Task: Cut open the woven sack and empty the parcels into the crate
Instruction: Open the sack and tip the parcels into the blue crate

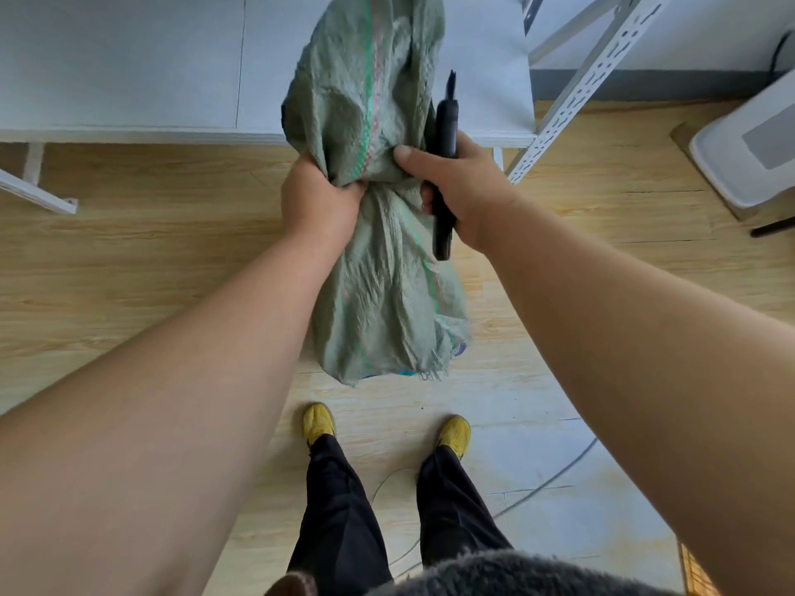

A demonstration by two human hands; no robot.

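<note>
Gripping one sack (365, 122): left hand (318, 200), right hand (464, 187) (plus one cutter (445, 174)).

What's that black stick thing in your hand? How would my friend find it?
Find the green sack held up over the wooden floor. The right hand pinches its neck, and the cutter sits in that same grip. It is the only long, thin, black thing, pointing upward.

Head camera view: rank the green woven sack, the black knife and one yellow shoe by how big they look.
1. Green woven sack, by far the largest.
2. Black knife, long but thin.
3. Left yellow shoe, smallest, though it is farther from the camera, so its rank against the knife is unsure.
</note>
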